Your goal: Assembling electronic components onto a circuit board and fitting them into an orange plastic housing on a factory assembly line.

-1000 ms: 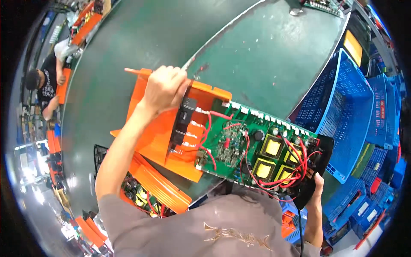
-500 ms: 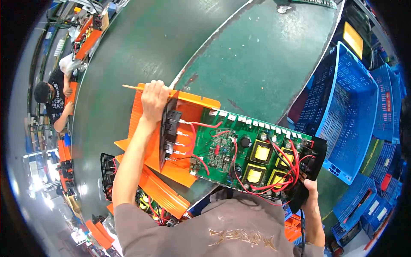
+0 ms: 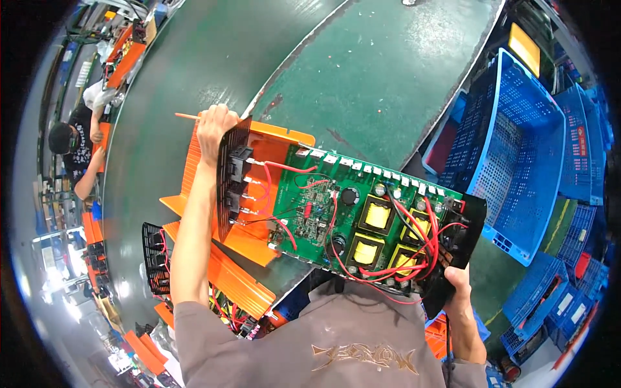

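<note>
A long green circuit board (image 3: 349, 216) with yellow-wrapped transformers and red wires lies slantwise before me. Its left part overlaps an orange finned metal housing (image 3: 252, 251). My left hand (image 3: 217, 132) is closed at the upper edge of a slotted black end panel (image 3: 240, 137), whose sockets are wired to the board. At the board's other end, my right hand (image 3: 458, 288) grips a second black end panel (image 3: 476, 220), thumb on its near side; its other fingers are hidden beneath.
Another orange housing (image 3: 239, 284) and a black slotted panel (image 3: 155, 258) lie near my left arm. Beyond the green table (image 3: 381, 84), blue crates (image 3: 524, 155) stand at the right. Across at the far left, a person (image 3: 81, 145) handles an orange part.
The whole scene has shifted slightly left and up in view. The black socket panel at my left hand has turned, showing more of its slotted face. Both hands keep their hold.
</note>
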{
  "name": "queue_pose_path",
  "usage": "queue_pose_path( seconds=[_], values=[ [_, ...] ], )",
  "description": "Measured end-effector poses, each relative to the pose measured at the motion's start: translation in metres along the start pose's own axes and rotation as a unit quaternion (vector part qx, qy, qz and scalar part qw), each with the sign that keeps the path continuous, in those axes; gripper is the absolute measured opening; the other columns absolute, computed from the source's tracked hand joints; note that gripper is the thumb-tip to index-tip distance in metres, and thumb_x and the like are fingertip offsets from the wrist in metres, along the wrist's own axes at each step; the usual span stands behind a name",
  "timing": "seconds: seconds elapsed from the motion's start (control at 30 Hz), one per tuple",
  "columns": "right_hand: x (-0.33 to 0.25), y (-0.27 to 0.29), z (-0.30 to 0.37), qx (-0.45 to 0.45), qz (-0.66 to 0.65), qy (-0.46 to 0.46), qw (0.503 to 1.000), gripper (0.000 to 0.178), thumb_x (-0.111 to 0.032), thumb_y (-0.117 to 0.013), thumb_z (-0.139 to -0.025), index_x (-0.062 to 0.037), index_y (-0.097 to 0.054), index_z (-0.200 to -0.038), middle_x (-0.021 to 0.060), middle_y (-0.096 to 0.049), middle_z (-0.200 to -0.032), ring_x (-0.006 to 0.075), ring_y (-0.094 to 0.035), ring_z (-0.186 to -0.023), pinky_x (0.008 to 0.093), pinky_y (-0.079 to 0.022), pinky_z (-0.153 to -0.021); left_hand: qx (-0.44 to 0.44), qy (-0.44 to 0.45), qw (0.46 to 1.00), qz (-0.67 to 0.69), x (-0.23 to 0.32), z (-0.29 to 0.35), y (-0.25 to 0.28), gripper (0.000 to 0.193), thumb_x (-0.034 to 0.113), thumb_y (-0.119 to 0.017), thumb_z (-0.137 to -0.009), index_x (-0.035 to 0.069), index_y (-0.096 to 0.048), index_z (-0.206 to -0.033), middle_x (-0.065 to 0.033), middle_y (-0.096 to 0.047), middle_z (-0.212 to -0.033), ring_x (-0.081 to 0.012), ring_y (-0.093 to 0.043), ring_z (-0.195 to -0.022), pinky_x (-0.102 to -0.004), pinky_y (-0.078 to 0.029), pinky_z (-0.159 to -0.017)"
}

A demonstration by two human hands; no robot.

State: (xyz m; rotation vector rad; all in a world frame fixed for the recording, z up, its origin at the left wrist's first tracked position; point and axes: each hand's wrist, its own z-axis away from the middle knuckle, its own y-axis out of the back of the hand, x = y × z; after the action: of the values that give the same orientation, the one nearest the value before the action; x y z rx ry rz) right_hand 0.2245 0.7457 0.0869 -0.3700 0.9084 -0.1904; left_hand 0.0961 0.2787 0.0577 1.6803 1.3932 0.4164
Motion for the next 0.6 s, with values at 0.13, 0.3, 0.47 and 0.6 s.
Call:
queue_pose_path(
  seconds=[0.13,0.3,0.47,0.6],
  values=[
    [0.008,0.007,0.017,0.02,-0.037,0.015,0.999,0.075,-0.031,-0.068,-0.068,0.0007,-0.041,-0.131,0.0116,-0.054,-0.12,0.0251,-0.057,-0.105,0.0377,-0.047,-0.092,0.007,0.009,1.0,0.019,-0.001,-0.01,-0.006,0.02,0.018,-0.063,-0.067,0.008,-0.046,-0.075,-0.01,-0.044,-0.072,-0.0296,-0.05,-0.07,-0.0406,-0.039,-0.061],
    [0.028,0.054,0.067,0.151,-0.136,0.015,0.979,0.068,-0.029,-0.057,-0.067,0.0018,-0.046,-0.126,0.0138,-0.061,-0.109,0.0272,-0.062,-0.098,0.0407,-0.052,-0.086,-0.004,0.164,0.986,-0.005,-0.066,0.011,0.003,0.03,0.022,-0.07,-0.076,0.002,-0.048,-0.079,-0.0155,-0.051,-0.079,-0.0379,-0.051,-0.077,-0.0462,-0.041,-0.068],
    [0.018,0.017,0.085,0.151,-0.127,0.06,0.978,0.071,-0.035,-0.057,-0.068,-0.0001,-0.045,-0.128,0.0149,-0.06,-0.113,0.0279,-0.061,-0.099,0.0389,-0.05,-0.088,-0.017,0.137,0.99,0.031,-0.058,0.001,0.022,0.031,0.017,-0.073,-0.073,0.002,-0.046,-0.079,-0.0164,-0.051,-0.08,-0.0389,-0.048,-0.077,-0.0454,-0.039,-0.068],
    [0.022,0.035,0.084,0.068,-0.125,0.066,0.988,0.073,-0.034,-0.058,-0.068,0.0003,-0.043,-0.131,0.0157,-0.058,-0.118,0.0293,-0.06,-0.103,0.0408,-0.049,-0.091,0.012,0.13,0.989,0.07,-0.039,0.011,0.035,0.032,0.014,-0.073,-0.071,0.002,-0.045,-0.078,-0.0153,-0.048,-0.078,-0.0368,-0.045,-0.075,-0.0437,-0.036,-0.066]
  ],
)
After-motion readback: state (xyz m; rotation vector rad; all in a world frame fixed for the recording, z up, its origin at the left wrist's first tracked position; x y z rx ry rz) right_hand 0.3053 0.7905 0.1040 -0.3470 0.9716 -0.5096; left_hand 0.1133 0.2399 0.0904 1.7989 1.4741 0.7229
